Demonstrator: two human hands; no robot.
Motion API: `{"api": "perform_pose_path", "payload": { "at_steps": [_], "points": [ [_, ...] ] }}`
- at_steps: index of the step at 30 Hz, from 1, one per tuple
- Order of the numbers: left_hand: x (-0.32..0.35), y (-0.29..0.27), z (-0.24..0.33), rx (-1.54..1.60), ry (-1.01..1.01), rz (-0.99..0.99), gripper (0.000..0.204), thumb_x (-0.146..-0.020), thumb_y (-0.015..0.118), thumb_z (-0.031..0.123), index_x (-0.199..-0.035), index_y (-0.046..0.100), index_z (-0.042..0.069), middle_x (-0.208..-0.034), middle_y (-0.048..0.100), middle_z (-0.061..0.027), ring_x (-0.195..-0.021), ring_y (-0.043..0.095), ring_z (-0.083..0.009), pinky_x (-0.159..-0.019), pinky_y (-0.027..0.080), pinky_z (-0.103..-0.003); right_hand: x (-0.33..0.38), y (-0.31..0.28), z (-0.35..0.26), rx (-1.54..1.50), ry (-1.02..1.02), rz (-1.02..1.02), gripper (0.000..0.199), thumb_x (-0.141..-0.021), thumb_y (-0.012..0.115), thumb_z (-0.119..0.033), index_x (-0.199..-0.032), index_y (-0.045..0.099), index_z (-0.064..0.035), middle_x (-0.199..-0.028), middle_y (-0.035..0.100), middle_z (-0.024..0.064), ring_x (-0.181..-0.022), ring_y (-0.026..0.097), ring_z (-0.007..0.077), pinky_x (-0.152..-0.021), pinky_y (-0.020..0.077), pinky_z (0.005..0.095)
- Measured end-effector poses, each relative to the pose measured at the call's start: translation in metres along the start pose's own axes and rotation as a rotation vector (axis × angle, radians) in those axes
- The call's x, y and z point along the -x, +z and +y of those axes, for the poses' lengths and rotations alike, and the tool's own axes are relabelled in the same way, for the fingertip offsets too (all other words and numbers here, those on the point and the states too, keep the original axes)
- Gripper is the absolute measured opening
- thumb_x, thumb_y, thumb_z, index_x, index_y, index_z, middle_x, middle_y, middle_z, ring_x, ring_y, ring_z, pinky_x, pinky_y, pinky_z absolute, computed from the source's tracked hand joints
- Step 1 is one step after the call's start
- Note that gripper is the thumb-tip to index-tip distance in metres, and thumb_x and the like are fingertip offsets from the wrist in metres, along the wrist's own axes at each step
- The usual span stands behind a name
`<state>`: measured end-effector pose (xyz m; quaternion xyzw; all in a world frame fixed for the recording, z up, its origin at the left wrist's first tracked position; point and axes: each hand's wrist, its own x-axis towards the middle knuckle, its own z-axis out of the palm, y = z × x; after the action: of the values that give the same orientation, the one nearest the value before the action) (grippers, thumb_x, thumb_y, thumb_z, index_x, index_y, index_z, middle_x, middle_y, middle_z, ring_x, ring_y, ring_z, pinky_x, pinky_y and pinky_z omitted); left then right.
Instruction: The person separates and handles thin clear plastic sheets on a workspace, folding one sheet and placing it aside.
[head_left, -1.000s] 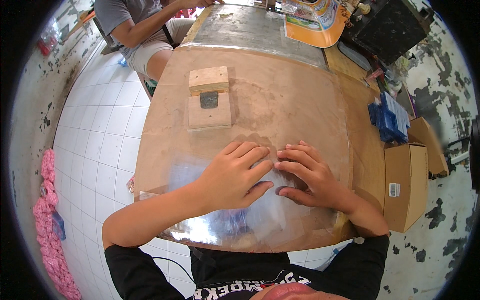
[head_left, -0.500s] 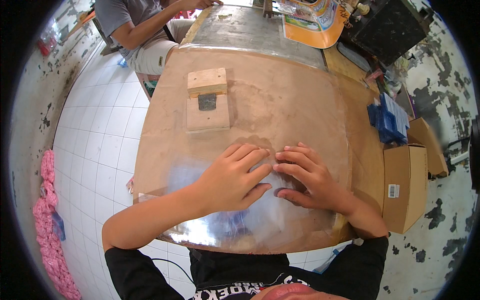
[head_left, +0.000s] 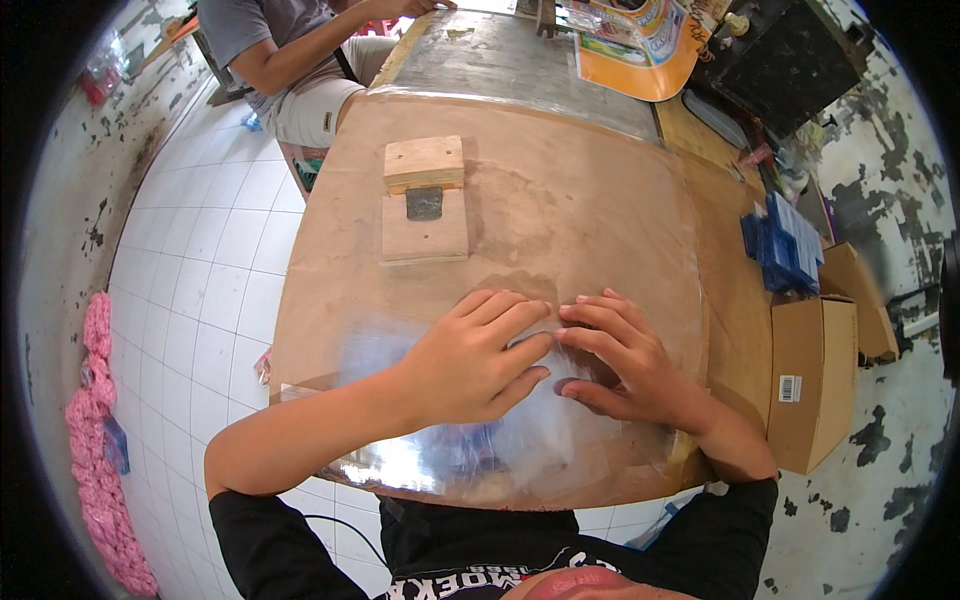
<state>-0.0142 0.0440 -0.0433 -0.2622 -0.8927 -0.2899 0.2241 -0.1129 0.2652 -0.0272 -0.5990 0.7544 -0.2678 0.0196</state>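
My left hand (head_left: 485,355) rests near the front middle of the table, palm down, fingers loosely bent and thumb apart. Facing it, my right hand (head_left: 622,362) lies with fingers spread and thumb apart. The fingertips of both hands nearly meet over clear plastic sheeting (head_left: 540,450), which shines with reflected light. I see nothing gripped in either hand, though the undersides of the fingers are hidden. Beyond my left hand stands a small wooden block fixture (head_left: 425,225), with a raised rear piece and a dark grey patch at its middle.
The brown-covered table (head_left: 600,220) meets a grey surface (head_left: 490,70) at the back. A person (head_left: 290,60) sits at the far left. Blue plastic packs (head_left: 785,245) and a cardboard box (head_left: 815,380) are at the right. An orange printed sheet (head_left: 640,75) lies at the back.
The view has shifted slightly, so the table and fixture appear a little farther right. Both hands keep nearly the same pose and place.
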Motion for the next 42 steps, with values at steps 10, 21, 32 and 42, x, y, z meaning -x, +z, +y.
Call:
{"api": "perform_pose_path", "payload": {
  "at_steps": [10,21,32,42],
  "points": [
    [0.0005,0.0027,-0.0007,0.007,0.006,0.025,0.025,-0.075,0.071,0.009,-0.098,0.064,0.002,-0.109,0.060,-0.0152,-0.097,0.059,-0.0306,-0.083,0.049,-0.039,0.0015,0.0013,0.0009,-0.010,0.003,-0.006,0.050,-0.078,0.077,-0.030,-0.120,0.060,-0.0092,-0.125,0.057,0.0128,-0.121,0.050,0.0315,-0.105,0.0358,0.0498],
    [0.0022,0.0000,-0.0020,-0.008,-0.004,0.015,0.031,-0.069,0.065,-0.001,-0.099,0.064,0.004,-0.104,0.062,-0.0114,-0.095,0.058,-0.0282,-0.082,0.047,-0.038,0.0019,0.0011,0.0018,-0.017,-0.010,-0.009,0.049,-0.077,0.077,-0.029,-0.119,0.061,-0.0106,-0.126,0.058,0.0119,-0.121,0.051,0.0314,-0.105,0.0359,0.0498],
    [0.0033,0.0000,-0.0041,-0.028,-0.014,0.026,0.029,-0.068,0.068,0.001,-0.097,0.066,0.004,-0.096,0.064,-0.0064,-0.090,0.058,-0.0236,-0.079,0.045,-0.035,0.0022,0.0025,0.0043,-0.061,-0.155,0.033,0.036,-0.076,0.076,-0.020,-0.110,0.066,-0.0096,-0.112,0.061,0.0089,-0.110,0.057,0.0291,-0.095,0.0442,0.0453],
    [0.0049,0.0008,-0.0055,-0.038,0.025,0.065,0.025,-0.068,0.070,0.003,-0.093,0.067,0.005,-0.093,0.065,-0.0049,-0.087,0.059,-0.0218,-0.076,0.044,-0.035,0.0013,0.0003,0.0013,-0.057,-0.177,0.029,0.038,-0.078,0.075,-0.019,-0.112,0.065,-0.0059,-0.115,0.063,0.0101,-0.107,0.058,0.0296,-0.094,0.0458,0.0452]
  ]
}}
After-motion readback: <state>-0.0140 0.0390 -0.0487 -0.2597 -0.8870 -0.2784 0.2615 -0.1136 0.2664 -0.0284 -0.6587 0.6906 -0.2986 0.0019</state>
